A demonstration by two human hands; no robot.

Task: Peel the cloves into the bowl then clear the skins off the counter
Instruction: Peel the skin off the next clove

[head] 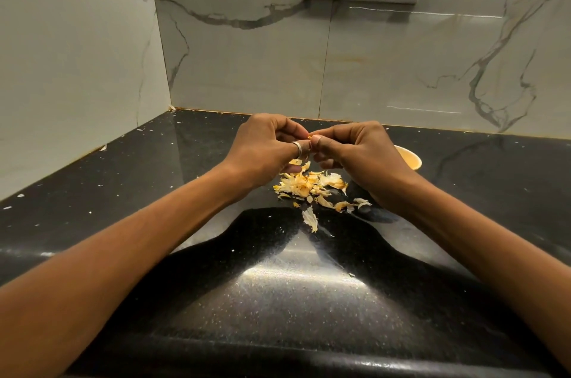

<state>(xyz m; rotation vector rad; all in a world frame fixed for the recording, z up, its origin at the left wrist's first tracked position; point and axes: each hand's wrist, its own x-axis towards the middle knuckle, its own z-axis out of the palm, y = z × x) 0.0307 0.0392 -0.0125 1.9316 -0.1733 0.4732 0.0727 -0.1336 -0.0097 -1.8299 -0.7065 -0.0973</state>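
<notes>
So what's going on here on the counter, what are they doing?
A person is peeling garlic over a black counter. The left hand and right hand pinch a small clove between them, mostly hidden by the fingers. A pile of skins lies on the counter below the hands, not yet cleared. A yellow bowl sits behind the right hand, its contents out of view.

I log: counter (309, 300) black speckled stone, polished, glossy. Wall tiles (247, 62) marble-patterned, smooth, faint sheen. Skins (312, 186) papery, dry, matt. Finger ring (297, 147) bright metal. Bowl (409, 156) smooth; its material I cannot tell.
</notes>
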